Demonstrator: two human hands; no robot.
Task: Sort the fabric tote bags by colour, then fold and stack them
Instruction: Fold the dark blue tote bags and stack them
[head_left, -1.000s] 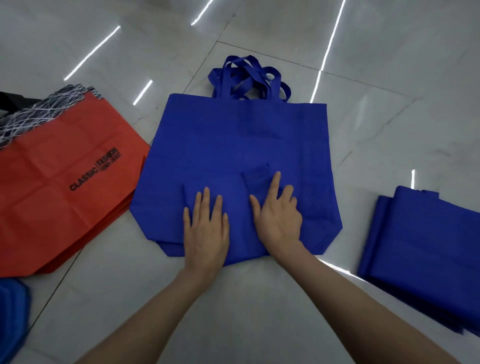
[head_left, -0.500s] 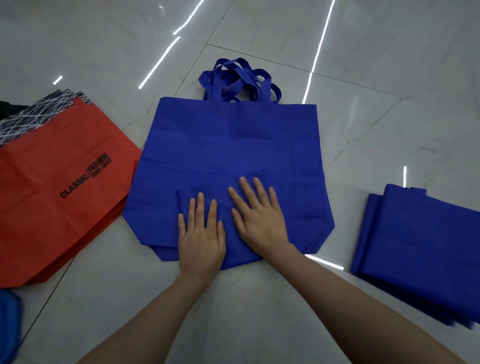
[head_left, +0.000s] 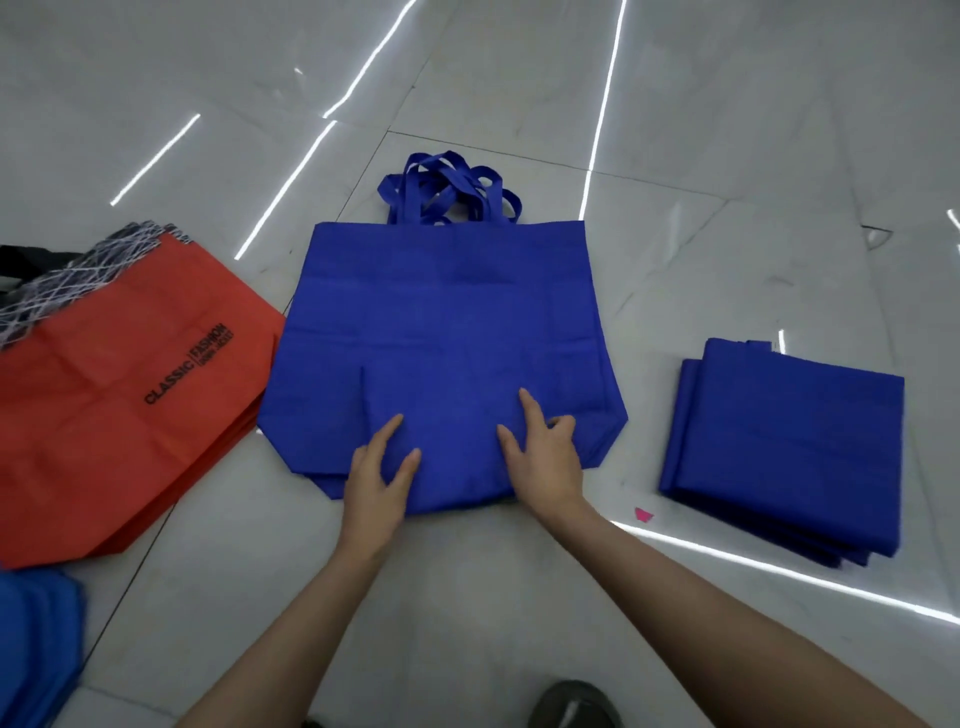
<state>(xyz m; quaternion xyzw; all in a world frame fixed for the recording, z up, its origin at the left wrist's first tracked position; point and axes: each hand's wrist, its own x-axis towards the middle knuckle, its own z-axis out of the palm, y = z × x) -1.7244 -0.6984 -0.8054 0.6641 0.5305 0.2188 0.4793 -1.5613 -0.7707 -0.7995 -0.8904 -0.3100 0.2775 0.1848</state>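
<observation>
Centrally, flat royal-blue fabric tote bag (head_left: 447, 312), left hand (head_left: 376, 483) and right hand (head_left: 545, 462) pinching its near flap, thumbs and forefingers splayed, other fingers curled

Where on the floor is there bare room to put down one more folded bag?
Bare floor lies between the spread blue bag and the folded blue stack, and beyond the bag's handles. The left is crowded: the red pile reaches the blue bag's edge.

Indoor space, kind unclear, glossy pale floor tiles (head_left: 727, 156), reflected strip lights (head_left: 602, 104)
</observation>
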